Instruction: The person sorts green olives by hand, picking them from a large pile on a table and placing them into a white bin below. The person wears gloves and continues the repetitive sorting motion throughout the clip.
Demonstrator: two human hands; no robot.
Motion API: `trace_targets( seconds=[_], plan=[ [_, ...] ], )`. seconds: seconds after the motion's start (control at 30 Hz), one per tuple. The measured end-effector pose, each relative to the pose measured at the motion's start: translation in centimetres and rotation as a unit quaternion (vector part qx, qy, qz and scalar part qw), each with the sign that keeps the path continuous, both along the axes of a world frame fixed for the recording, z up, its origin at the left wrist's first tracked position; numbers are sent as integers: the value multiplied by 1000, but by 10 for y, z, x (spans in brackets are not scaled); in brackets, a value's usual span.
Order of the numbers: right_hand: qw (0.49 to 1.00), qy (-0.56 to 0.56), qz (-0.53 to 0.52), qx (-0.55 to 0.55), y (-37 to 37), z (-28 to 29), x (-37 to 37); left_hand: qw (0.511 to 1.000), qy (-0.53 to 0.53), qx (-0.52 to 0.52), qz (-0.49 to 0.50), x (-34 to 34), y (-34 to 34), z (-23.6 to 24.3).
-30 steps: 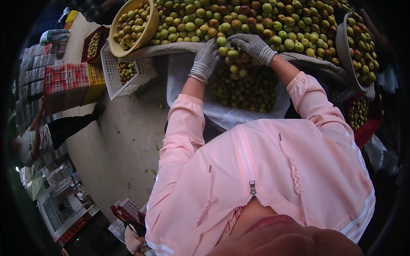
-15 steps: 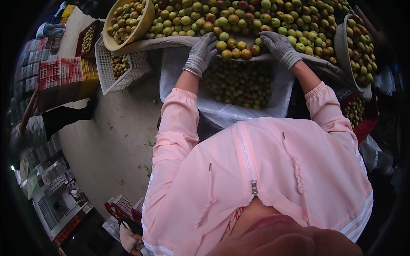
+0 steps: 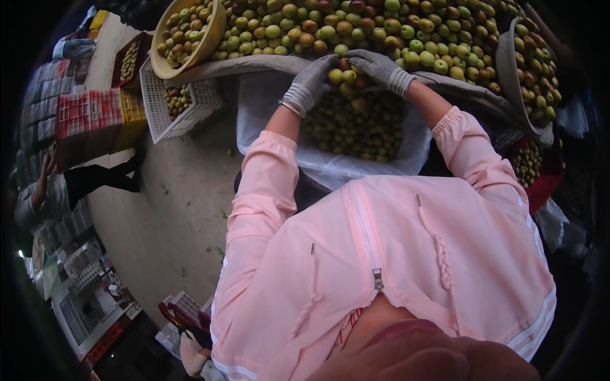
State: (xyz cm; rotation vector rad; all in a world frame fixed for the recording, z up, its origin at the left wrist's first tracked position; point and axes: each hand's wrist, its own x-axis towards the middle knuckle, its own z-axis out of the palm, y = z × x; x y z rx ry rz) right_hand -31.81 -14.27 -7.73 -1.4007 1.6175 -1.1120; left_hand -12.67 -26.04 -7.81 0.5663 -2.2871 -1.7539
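Note:
Round green and red-brown fruits like jujubes (image 3: 305,28) lie in a wide heap on a cloth-edged table (image 3: 254,65). My left hand (image 3: 310,82), in a grey striped glove, is at the table's edge with its fingers stretched toward the heap. Opposite it, my right hand (image 3: 384,73), gloved alike, has its fingers extended and curved inward. A few fruits (image 3: 346,77) are between the two hands, some dropping over the edge. Directly below stands a crate lined with clear plastic (image 3: 340,170), holding many more fruits (image 3: 356,130). Neither hand is closed round a fruit.
A yellow basin (image 3: 219,35) of fruit leans at the heap's left, a grey basin (image 3: 505,63) at its right. A white crate (image 3: 155,105) with fruit sits left on the floor. Stacked red and yellow crates (image 3: 89,117) and another person (image 3: 47,190) are farther left.
My right hand has moved left, close to my left hand, which has shifted slightly. The fruits between them have been drawn together off the edge, and some are falling into the lined crate.

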Motion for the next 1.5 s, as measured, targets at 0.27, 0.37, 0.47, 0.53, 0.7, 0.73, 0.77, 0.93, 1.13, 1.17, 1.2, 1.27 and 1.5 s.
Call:
trace_targets(
  seconds=[0.27,0.37,0.47,0.53,0.7,0.73,0.77,0.93,1.13,1.17,1.2,1.27,1.5],
  plan=[
    [992,70,85,66,19,16,5,921,-107,370,61,7,32,67],
    [983,92,126,92,34,28,5,971,-94,207,-74,14,27,42],
    [983,69,131,105,43,28,-9,983,-46,158,-87,12,32,44],
    [990,14,97,101,45,39,-25,899,-79,427,52,8,35,62],
    [947,245,-197,-63,46,48,-73,865,176,365,295,7,-14,44],
    [932,297,-206,-34,45,43,-77,851,189,359,334,9,-21,39],
    [912,348,-216,-3,44,43,-79,839,191,378,341,9,-23,39],
    [901,385,-199,-28,2,37,-67,846,168,380,333,4,-23,34],
    [900,395,-181,21,-43,25,-32,840,154,411,319,7,-26,31],
    [907,387,-158,53,-47,37,-24,843,150,413,311,10,-25,30],
    [910,388,-141,41,-51,34,-18,845,146,416,303,11,-22,27],
    [908,404,-94,58,-51,44,0,849,135,418,294,12,-15,28],
    [891,446,79,-33,-30,53,25,835,134,443,298,9,-16,31]
  ],
)
